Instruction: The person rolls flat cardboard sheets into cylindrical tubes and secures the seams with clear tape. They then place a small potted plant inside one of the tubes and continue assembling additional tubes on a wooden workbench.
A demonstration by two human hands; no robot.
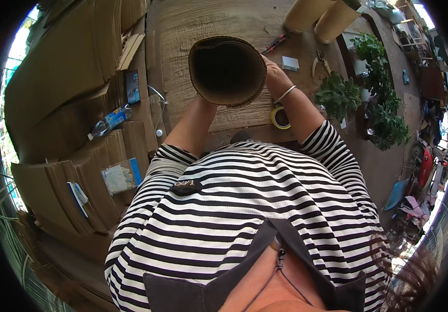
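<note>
I am holding a rolled cardboard tube (227, 70) upright over the wooden surface (192, 21), its open mouth facing up at me. My right hand (275, 78) is pressing against the tube's right side with the fingers wrapped onto the wall. My left hand (199, 96) is mostly hidden behind the tube's lower left edge, so I cannot tell how its fingers are lying; it seems to be bracing the roll from that side.

The sheet is already curled into a full round, so the shaping looks done. I am seeing no tape across the seam from here, so fastening seems to be what is left. A yellow tape roll (280, 117) is lying just beside my right forearm, and a pen (275, 43), a small white box (290, 63) and pliers (319, 62) are sitting near the right hand.

Room is tight: stacked flat cardboard (62, 78) is crowding the left, with a phone (132, 86) and a water bottle (108, 121) on it, potted plants (338, 93) are closing the right, and two more tubes (320, 15) are standing at the far edge.
</note>
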